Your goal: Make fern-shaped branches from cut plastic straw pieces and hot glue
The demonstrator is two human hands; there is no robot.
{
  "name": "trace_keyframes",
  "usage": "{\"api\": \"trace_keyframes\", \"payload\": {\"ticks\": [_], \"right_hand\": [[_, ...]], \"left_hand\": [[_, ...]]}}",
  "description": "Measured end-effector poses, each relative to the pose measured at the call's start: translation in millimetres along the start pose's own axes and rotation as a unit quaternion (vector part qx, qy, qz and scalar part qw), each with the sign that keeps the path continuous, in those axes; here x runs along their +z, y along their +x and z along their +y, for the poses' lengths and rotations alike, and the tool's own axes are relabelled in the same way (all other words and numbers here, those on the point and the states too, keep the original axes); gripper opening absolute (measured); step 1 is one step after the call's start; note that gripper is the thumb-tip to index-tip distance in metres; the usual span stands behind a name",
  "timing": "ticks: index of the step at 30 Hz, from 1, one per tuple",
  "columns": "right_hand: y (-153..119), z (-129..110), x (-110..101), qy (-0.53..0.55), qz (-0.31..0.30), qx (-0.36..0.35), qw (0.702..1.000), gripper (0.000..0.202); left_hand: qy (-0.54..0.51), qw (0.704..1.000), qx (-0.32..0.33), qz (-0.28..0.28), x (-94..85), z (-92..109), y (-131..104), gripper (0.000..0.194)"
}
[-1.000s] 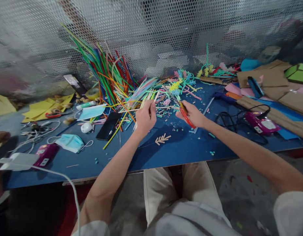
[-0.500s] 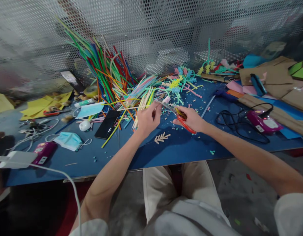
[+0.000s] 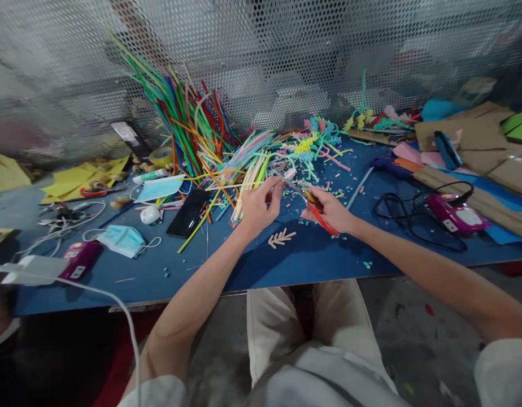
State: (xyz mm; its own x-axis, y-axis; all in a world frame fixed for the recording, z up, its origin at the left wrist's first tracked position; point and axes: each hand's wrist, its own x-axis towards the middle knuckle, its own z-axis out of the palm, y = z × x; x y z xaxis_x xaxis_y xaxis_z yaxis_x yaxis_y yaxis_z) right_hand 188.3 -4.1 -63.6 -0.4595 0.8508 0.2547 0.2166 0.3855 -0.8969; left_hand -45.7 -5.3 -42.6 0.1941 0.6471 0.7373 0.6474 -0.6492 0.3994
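Note:
My left hand (image 3: pixel 261 206) is closed in a pinch over the middle of the blue table. A pale pipe cleaner (image 3: pixel 225 186) sticks out leftward from behind it; the part inside the fingers is hidden. In my right hand (image 3: pixel 329 209) is a pair of scissors (image 3: pixel 318 217) with red handles. Their blades point up and left, with the tips close to my left fingertips. Below the hands lies a small cream leaf-like piece (image 3: pixel 282 238) with several side branches. A bundle of cream pipe cleaners (image 3: pixel 249 183) lies just beyond my left hand.
Upright coloured pipe cleaners (image 3: pixel 188 124) lean at a perforated metal screen (image 3: pixel 286 51). A black phone (image 3: pixel 188 213), a blue face mask (image 3: pixel 122 240) and a purple power socket (image 3: pixel 81 260) lie left. Right are a glue gun (image 3: pixel 383 164), a cabled purple socket (image 3: pixel 458 215) and brown cardboard (image 3: pixel 443 130).
The whole view has shifted slightly. Both hands keep nearly the same pose, scissor tips still by the left fingertips. At the far left edge, another person's hand has moved off the tabletop.

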Motion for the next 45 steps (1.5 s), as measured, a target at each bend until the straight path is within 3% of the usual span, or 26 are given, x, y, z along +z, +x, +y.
{"api": "trace_keyframes", "payload": {"ticks": [5, 16, 19, 24, 27, 30, 33, 38, 41, 45], "right_hand": [[1, 2, -1, -0.024, -0.003, -0.011, 1.0, 0.063], [2, 13, -7, -0.067, -0.002, 0.04, 0.997, 0.059], [3, 19, -9, -0.055, 0.01, 0.039, 0.998, 0.063], [11, 27, -23, -0.118, 0.132, 0.064, 0.982, 0.064], [18, 31, -39, -0.16, 0.142, 0.121, 0.969, 0.06], [24, 36, -58, -0.243, 0.126, 0.169, 0.947, 0.054], [27, 40, -73, -0.336, 0.117, 0.185, 0.916, 0.045], [28, 45, -85, -0.406, 0.138, 0.184, 0.885, 0.041], [28, 51, -84, -0.405, 0.156, 0.161, 0.886, 0.043], [29, 59, -84, -0.427, 0.152, 0.121, 0.883, 0.051]], "left_hand": [[0.002, 1.0, 0.01, -0.002, 0.8, -4, 0, 0.05], [0.045, 0.998, -0.017, -0.03, 2.4, -13, 1, 0.054], [0.072, 0.994, -0.012, -0.076, 0.6, -22, 4, 0.05], [0.065, 0.975, 0.012, -0.214, 14.7, -42, 4, 0.038], [0.082, 0.973, -0.013, -0.217, 19.4, -55, 8, 0.033], [0.102, 0.98, -0.04, -0.168, -0.4, -73, 26, 0.03], [0.139, 0.976, -0.118, -0.122, -42.5, -101, 56, 0.029], [0.225, 0.936, -0.264, -0.057, -108.9, -157, 95, 0.031], [0.264, 0.914, -0.307, -0.041, -122.8, -179, 101, 0.031], [0.337, 0.857, -0.38, -0.082, -113.2, -193, 95, 0.032]]}}
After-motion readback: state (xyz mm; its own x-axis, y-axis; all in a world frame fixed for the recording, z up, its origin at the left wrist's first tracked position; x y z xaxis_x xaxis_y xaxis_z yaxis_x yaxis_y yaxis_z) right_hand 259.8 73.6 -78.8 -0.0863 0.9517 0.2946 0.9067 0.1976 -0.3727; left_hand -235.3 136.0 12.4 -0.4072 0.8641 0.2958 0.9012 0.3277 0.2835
